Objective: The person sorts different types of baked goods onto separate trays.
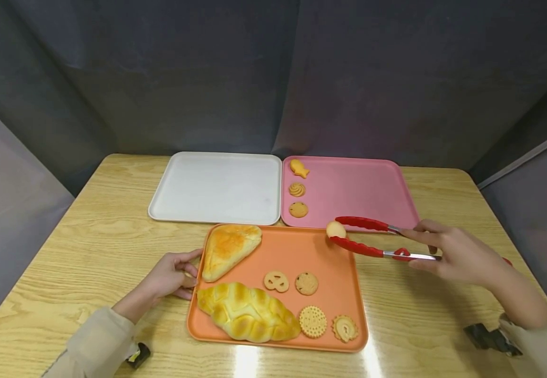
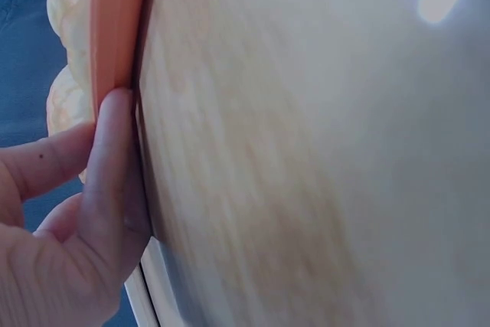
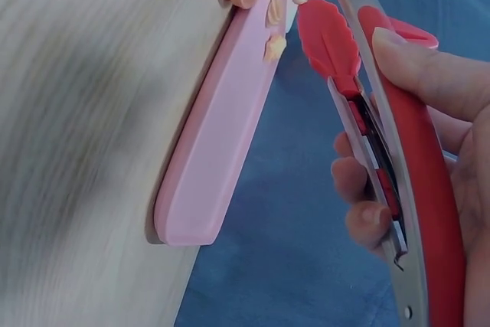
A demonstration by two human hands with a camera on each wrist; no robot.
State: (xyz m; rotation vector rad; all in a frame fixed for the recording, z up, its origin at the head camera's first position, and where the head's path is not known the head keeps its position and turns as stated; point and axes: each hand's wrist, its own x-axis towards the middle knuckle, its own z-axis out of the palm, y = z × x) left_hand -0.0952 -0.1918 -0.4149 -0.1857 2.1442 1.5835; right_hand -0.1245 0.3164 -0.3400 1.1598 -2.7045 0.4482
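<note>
My right hand (image 1: 462,254) grips red-tipped metal tongs (image 3: 417,143). Between the tong tips is a small round cookie (image 1: 336,230), over the orange tray's far right corner. With its fingers at the left rim, my left hand (image 1: 171,275) holds the orange tray (image 1: 320,252); the left wrist view shows fingers (image 2: 111,151) against that rim. On this tray lie a triangular bread (image 1: 230,249), a braided loaf (image 1: 249,315), a pretzel-shaped cookie (image 1: 276,282), a round cookie (image 1: 307,283), a dotted round biscuit (image 1: 313,322) and a scalloped cookie (image 1: 345,328).
Behind the orange tray, a white tray (image 1: 221,189) and a pink tray (image 1: 353,189) stand side by side. A fish-shaped cracker (image 1: 299,168), a swirl cookie (image 1: 297,189) and a round cookie (image 1: 298,209) line the pink tray's left side. Dark curtains (image 1: 197,79) hang behind the wooden table (image 1: 98,231).
</note>
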